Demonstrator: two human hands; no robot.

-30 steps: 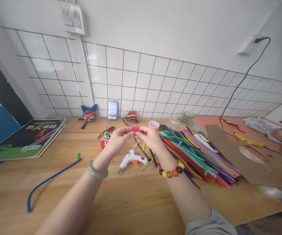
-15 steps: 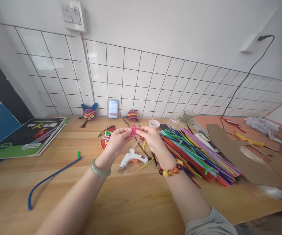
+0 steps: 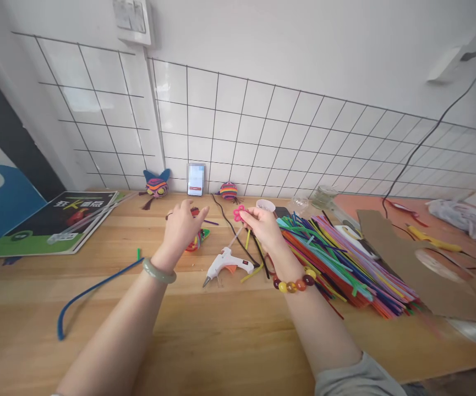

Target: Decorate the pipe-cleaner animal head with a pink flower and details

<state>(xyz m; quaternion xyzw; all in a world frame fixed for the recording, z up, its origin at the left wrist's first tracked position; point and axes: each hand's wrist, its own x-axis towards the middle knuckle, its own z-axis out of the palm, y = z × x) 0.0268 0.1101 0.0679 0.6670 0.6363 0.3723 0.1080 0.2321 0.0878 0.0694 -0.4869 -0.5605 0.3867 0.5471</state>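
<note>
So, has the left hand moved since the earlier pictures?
Yes. The left hand let go of the pink pipe-cleaner flower and moved left, farther from the white glue gun; the right hand alone holds the flower.

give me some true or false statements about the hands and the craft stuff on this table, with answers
1. The right hand pinches a small pink flower. True.
2. The left hand grips the glue gun. False: the glue gun lies on the table with neither hand on it, and the left hand is open, further back.
3. The pile of pipe cleaners lies to the right of the right hand. True.
4. The blue pipe cleaner is tucked into that pile. False: it lies alone on the table, left of the left arm.
</note>
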